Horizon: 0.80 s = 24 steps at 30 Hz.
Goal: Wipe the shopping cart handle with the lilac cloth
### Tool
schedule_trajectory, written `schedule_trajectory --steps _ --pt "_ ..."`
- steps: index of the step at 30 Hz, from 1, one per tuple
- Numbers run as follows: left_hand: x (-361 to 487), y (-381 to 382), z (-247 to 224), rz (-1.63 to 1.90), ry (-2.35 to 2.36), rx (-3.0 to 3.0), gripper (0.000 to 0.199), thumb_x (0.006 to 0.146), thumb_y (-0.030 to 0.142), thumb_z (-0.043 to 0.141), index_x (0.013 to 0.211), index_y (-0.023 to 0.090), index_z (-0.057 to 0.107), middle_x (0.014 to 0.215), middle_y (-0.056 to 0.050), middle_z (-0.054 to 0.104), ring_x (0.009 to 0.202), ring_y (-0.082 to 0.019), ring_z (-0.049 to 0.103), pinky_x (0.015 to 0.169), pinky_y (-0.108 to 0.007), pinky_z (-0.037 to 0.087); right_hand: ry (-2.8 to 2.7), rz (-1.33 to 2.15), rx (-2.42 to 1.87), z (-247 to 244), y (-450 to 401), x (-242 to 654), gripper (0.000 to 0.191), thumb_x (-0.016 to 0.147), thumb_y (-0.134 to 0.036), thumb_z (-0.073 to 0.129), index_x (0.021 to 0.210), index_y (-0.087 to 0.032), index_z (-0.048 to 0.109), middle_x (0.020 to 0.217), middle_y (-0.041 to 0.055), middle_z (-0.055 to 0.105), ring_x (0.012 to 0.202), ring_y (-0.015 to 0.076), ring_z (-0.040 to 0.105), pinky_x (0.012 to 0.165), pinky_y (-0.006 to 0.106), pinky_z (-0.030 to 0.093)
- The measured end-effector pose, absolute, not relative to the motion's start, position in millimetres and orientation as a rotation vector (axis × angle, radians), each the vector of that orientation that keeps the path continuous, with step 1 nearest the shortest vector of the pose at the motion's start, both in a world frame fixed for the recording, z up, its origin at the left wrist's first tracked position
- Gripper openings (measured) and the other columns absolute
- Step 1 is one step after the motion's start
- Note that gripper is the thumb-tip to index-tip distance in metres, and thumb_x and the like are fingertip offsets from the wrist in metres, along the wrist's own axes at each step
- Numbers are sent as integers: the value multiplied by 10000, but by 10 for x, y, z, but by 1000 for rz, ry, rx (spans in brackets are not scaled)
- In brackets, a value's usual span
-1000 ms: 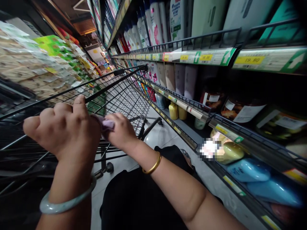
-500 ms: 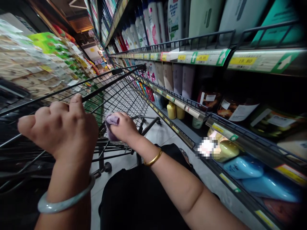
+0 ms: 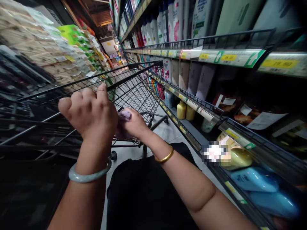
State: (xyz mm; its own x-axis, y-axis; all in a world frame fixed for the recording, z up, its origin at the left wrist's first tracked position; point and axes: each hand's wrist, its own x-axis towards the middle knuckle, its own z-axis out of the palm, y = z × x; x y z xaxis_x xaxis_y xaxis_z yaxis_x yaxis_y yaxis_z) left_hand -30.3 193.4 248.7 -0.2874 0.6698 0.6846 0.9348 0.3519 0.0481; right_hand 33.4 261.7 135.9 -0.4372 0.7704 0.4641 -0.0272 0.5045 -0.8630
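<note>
My left hand (image 3: 92, 111) is closed in a fist over the rim of a black wire shopping cart (image 3: 134, 91), its knuckles toward me. The fingertips are hidden, but the cart's top bar runs straight into the grip. A pale stone bangle circles that wrist. Just right of it and lower, my right hand (image 3: 135, 124) clutches a crumpled purple cloth (image 3: 122, 126) beside the cart's wire side. Part of the cloth lies behind the left hand. A gold bangle sits on the right wrist.
On the right, shelves (image 3: 192, 103) carry shampoo bottles and jars above yellow price labels. Blue bottles (image 3: 254, 179) lie on the lowest shelf. Stacked packs (image 3: 57, 51) stand at left. My dark-clothed knees (image 3: 144, 191) are below my hands; tiled floor (image 3: 165, 132) runs along the shelf.
The whole view has shifted, so cart, hands and shelves sit farther right. My hands look closer together, with the left now overlapping the cloth's edge. Both grips stay closed.
</note>
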Motion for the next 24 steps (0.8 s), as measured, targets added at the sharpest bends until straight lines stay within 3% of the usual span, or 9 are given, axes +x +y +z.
schedule_trajectory --steps 5,11,17,24 --pt "-301 1891 2464 -396 -1988 -1367 575 998 286 197 1414 195 584 1087 -172 609 1112 -345 480 970 -574 277 -1832 1027 -1110 1238 2692 437 173 826 -259 601 992 -249 650 987 39 681 846 202 606 759 298 474" --pt "-323 1923 2424 -538 -1994 -1337 511 976 227 316 1373 208 636 1033 -152 617 1051 -322 498 1001 -524 284 -1789 825 -526 1384 2480 371 154 805 -224 625 959 -221 611 1012 31 635 914 182 591 808 279 500" --pt "-301 1862 2425 -361 -1921 -1316 525 992 212 288 1410 208 606 1022 -143 613 1026 -312 495 943 -482 294 -1821 830 -996 1200 2607 409 195 814 -166 594 990 -221 658 1060 66 665 874 201 596 791 309 477" --pt "-291 1847 2432 -409 -1974 -1309 525 1016 231 280 1413 203 622 1050 -157 632 1066 -326 512 949 -496 293 -1747 783 -600 1348 2425 324 128 830 -232 616 958 -230 624 982 32 669 861 186 599 771 277 471"
